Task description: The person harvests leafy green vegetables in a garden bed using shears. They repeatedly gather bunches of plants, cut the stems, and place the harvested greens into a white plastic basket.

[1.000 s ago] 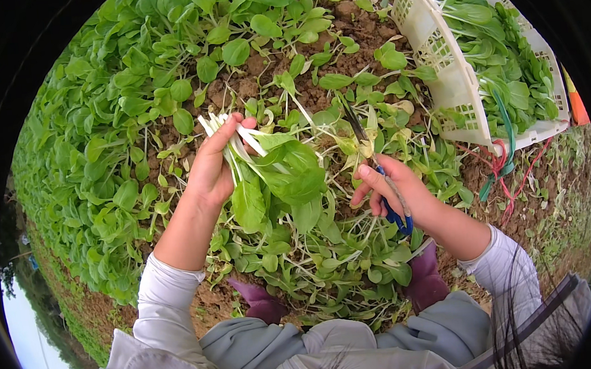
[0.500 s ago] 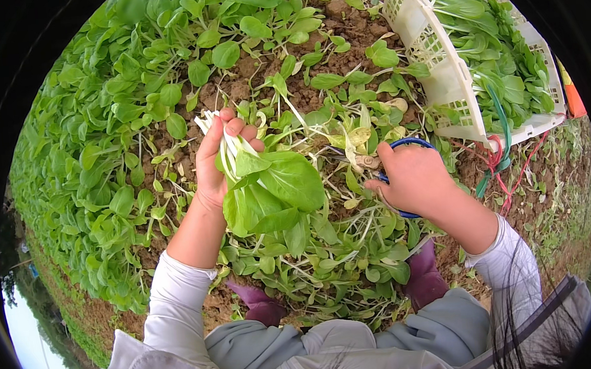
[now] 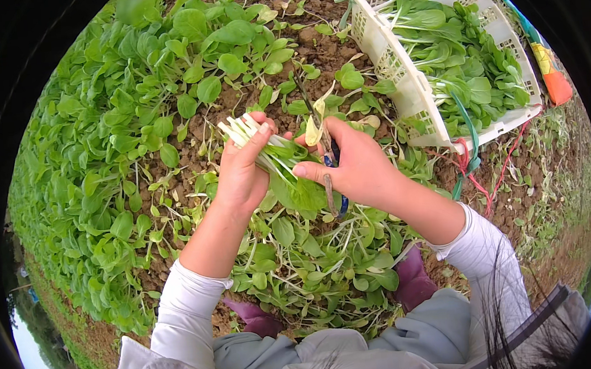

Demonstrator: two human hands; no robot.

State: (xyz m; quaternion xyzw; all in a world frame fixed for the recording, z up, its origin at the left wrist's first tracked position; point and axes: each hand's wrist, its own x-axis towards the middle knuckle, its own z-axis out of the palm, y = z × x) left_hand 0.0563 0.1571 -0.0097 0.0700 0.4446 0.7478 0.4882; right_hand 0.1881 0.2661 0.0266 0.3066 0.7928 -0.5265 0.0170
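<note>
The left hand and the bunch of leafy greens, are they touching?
Touching: in the head view the left hand is closed around the pale stems of the bunch of leafy greens.

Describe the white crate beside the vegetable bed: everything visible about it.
The white crate is a rectangular basket of what looks like plastic lattice, with slotted walls. It sits tilted on bare soil at the upper right, about full of cut leafy greens. Green and red cords hang from its near corner. Neither hand touches it.

Single head-worn fisheye view, looking steeply down, close over the vegetable bed (image 3: 133, 149), edges curved
</note>
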